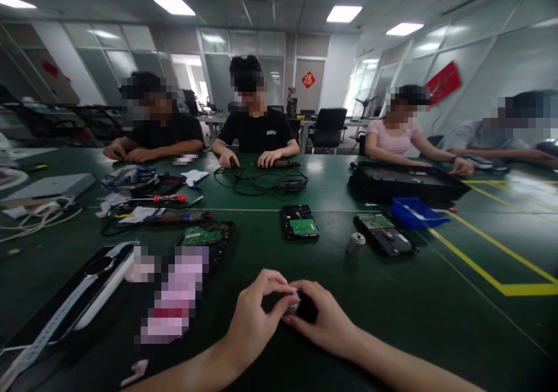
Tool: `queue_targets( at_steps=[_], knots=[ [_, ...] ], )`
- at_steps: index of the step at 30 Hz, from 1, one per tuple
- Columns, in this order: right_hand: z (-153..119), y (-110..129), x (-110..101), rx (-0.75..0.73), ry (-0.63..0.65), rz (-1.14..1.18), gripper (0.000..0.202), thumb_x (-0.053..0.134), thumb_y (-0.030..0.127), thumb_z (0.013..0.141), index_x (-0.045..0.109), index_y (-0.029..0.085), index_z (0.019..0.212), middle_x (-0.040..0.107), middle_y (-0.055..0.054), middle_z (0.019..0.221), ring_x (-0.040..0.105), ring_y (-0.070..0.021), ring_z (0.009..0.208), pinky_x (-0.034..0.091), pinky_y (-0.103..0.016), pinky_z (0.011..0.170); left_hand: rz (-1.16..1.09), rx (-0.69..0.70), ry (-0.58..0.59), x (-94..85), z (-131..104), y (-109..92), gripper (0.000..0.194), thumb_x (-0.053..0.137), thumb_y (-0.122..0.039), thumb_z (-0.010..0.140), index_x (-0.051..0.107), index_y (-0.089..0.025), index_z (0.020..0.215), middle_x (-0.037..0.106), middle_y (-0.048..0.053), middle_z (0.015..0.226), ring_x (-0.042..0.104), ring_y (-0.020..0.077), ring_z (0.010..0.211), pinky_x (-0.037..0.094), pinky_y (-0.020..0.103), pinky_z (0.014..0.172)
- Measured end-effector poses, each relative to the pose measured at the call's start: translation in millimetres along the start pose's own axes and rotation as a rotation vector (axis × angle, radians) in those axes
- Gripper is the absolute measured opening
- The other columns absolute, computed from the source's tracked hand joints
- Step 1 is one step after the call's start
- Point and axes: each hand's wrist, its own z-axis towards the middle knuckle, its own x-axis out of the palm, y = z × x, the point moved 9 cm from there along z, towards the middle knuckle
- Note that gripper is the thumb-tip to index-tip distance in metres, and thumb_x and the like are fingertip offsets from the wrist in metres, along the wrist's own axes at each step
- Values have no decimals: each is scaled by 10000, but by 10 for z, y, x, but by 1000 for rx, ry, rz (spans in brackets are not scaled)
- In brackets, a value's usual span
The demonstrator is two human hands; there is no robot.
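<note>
My left hand (255,310) and my right hand (326,316) meet just above the near part of the green table, their fingertips closed together. Between them is a small silvery round piece (294,302), mostly covered by the fingers, so its exact kind does not show. Both hands appear to pinch it from either side. Beyond them lies a hard drive (301,222) with a green circuit board facing up. To its right stands a short metal cylinder (356,243), with another hard drive (386,235) beside it.
A phone-like slab with a smartwatch (100,265) and a third hard drive (207,236) lie at left, near tools and a red-handled screwdriver (170,198). Across the table, people work behind a cable coil (270,181), a black tray (405,183) and a blue bin (416,213).
</note>
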Motion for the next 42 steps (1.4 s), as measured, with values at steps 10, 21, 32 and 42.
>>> queue_targets(
  at_steps=[10,21,32,42],
  knots=[
    [-110,218,-223,-179,-136,288,500,546,123,814,426,244,1284,551,-96,1243,533,-234,1188,432,-417,1035,-183,-181,53,191,-163,396,614,779,-66,680,490,-262,1185,682,33,1116,667,218,988,530,373,875],
    [-51,84,-421,-61,-321,306,117,552,256,913,527,224,1022,668,-68,943,641,-213,957,514,-384,880,-158,-213,91,238,-166,435,521,785,-110,690,503,-251,1105,725,10,955,690,229,912,529,391,851],
    [61,187,-303,-34,-259,145,60,691,209,815,638,210,843,705,-33,844,662,-185,819,524,-336,772,-167,-194,100,230,-150,382,432,752,-90,706,535,-249,1044,712,-2,959,682,213,909,529,357,826],
    [152,310,-306,-112,-123,197,147,572,73,859,548,211,816,694,-15,856,658,-168,849,489,-338,820,-135,-190,97,230,-146,411,436,790,-112,701,536,-248,1029,701,-19,934,668,205,890,513,343,818]
  ],
)
